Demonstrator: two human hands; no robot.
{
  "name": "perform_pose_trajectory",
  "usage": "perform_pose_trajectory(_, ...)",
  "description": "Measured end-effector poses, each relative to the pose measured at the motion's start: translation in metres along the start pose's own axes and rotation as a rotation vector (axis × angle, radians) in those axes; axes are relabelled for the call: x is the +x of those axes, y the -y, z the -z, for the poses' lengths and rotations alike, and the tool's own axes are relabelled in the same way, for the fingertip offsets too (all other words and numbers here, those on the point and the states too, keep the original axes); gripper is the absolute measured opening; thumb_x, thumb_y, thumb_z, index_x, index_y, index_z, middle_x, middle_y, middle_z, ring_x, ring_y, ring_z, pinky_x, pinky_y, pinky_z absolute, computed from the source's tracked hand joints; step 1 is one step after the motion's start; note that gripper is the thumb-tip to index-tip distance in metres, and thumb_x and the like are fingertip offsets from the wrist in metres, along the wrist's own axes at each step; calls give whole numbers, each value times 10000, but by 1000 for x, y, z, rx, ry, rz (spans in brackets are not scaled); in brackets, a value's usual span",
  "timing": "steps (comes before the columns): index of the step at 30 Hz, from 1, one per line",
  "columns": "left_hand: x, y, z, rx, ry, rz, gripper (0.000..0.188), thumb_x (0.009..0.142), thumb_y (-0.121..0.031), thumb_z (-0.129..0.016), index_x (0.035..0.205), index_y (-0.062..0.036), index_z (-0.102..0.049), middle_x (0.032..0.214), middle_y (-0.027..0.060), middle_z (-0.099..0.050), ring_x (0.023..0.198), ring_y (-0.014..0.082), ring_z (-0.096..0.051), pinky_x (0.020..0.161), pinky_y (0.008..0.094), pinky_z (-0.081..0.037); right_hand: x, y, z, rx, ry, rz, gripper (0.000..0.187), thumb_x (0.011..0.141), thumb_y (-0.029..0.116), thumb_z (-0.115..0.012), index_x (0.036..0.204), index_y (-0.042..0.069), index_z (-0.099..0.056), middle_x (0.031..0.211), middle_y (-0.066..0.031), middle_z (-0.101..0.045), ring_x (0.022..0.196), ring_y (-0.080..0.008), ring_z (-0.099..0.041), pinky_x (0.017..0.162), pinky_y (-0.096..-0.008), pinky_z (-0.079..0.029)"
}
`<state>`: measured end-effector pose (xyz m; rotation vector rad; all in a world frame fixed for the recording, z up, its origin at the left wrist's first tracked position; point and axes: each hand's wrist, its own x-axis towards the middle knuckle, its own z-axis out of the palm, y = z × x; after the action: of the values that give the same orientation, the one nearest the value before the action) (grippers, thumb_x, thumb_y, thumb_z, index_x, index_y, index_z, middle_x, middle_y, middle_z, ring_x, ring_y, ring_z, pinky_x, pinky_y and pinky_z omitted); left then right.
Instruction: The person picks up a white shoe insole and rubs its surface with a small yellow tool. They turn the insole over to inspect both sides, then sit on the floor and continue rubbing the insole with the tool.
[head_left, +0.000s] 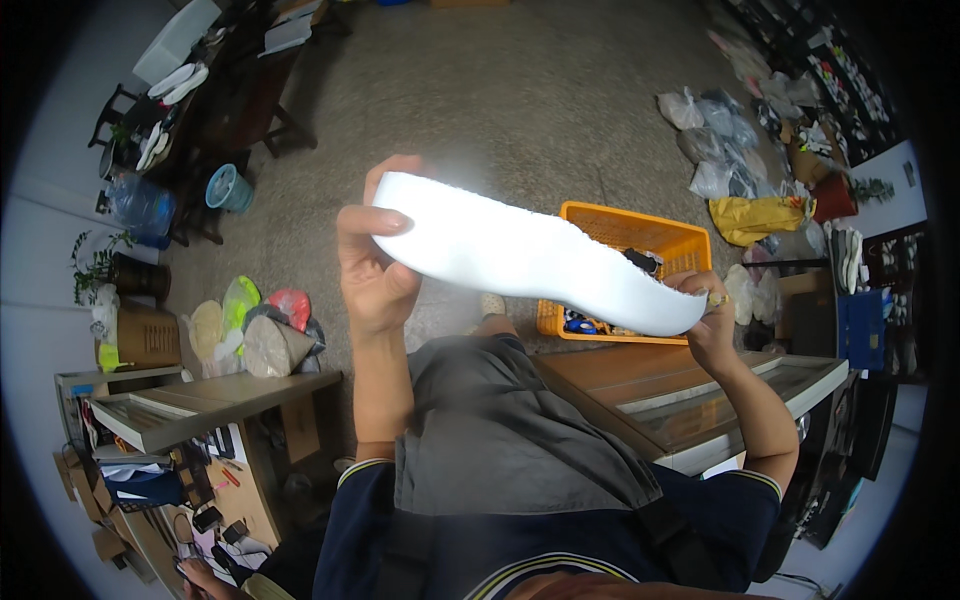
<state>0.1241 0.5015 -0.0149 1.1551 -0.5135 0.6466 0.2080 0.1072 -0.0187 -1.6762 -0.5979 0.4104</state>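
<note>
A white shoe sole (510,250) is held up lengthwise in front of me, its long side edge facing up at me. My left hand (378,265) grips the wide left end, with fingers over the top and the thumb beneath. At the narrower right end, which curves up, my right hand (712,325) pinches the tip; part of its fingers is hidden behind the sole. Below and beyond the sole stands an orange plastic crate (640,225) with small dark and blue items in it, partly covered by the sole.
A glass-topped cabinet (720,400) stands near right, another counter (215,400) near left. Bags (715,140) and a yellow sack (760,218) lie far right. A blue bin (230,188) stands far left. Another person's hand (205,580) shows at lower left.
</note>
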Motion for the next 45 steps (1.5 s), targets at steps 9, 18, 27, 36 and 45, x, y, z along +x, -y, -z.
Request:
perform_pose_trajectory(9, 3, 4, -13, 470, -136, 280, 633, 869, -394, -733, 1390, -146, -473, 1321, 119, -477, 1241, 298, -494, 976, 452, -501, -1, -15, 12, -431, -207, 98, 274, 820, 5, -710, 1050, -18, -562, 921, -58, -589, 826, -137, -554, 737, -275, -454)
perform_pose_trajectory(18, 0, 28, -15, 437, -217, 442, 658, 892, -507, -686, 1405, -161, -465, 1313, 210, -419, 1275, 401, -424, 1061, 495, -398, 15, -40, 33, -495, -159, 29, 402, 935, 14, -646, 1297, -33, -480, 882, -15, -538, 754, -91, -457, 660, -247, -387)
perform_pose_trajectory(27, -2, 22, -13, 311, -206, 381, 606, 904, -430, -690, 1401, -135, -507, 1385, 159, -429, 1320, 339, -410, 1106, 451, -376, 26, -83, 65, -333, -243, 146, 541, 922, -7, -646, 1411, -44, -418, 926, -36, -558, 765, -96, -472, 646, -251, -411)
perform_pose_trajectory(36, 0, 21, -4, 440, -28, 253, 900, 660, -256, -835, 1442, -122, -411, 1380, 142, -374, 1306, 337, -396, 1085, 452, -401, 30, -79, 63, -387, -222, 130, 498, 915, -2, -656, 1368, -32, -451, 906, -32, -568, 739, -95, -490, 625, -260, -406)
perform_pose_trajectory(45, -3, 25, -15, 539, -116, 223, 837, 632, -154, -692, 1428, -99, -439, 1297, 148, -433, 1257, 325, -441, 1033, 412, -444, 26, -67, 51, -362, -268, -24, 393, 943, 36, -626, 1311, 6, -490, 744, 25, -513, 562, -38, -405, 479, -214, -307)
